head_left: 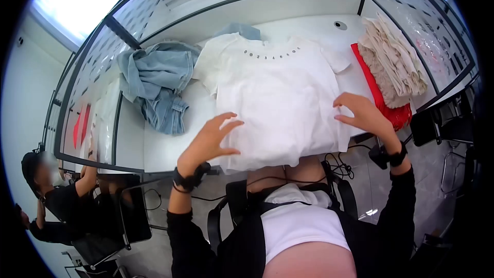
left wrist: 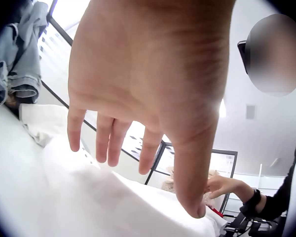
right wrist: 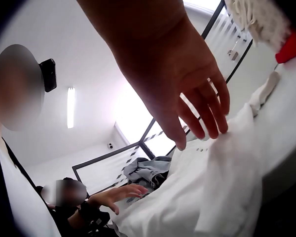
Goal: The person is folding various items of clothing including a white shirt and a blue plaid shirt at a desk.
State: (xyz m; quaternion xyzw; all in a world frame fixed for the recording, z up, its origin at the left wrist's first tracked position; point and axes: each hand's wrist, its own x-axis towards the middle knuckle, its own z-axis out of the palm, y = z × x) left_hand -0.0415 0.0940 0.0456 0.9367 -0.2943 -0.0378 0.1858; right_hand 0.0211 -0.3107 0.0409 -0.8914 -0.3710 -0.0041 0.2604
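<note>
A white T-shirt [head_left: 278, 98] with a curved row of small dark characters below its neckline lies spread on the white table, its hem hanging over the front edge. My left hand [head_left: 208, 141] is over the shirt's lower left side, fingers spread and thumb apart, holding nothing. On the opposite side my right hand [head_left: 364, 115] hovers by the shirt's right edge with its fingers loosely bent and nothing between them. In the right wrist view, the right fingertips [right wrist: 222, 129] overlap the shirt's fabric.
Crumpled blue denim [head_left: 159, 74] lies left of the shirt. At the right stands a pile of beige clothes [head_left: 393, 56] over a red garment [head_left: 373, 80]. Dark-framed panels enclose the table [head_left: 164, 146]. Another person [head_left: 67, 198] sits at the far left. Cables [head_left: 337, 167] hang below the edge.
</note>
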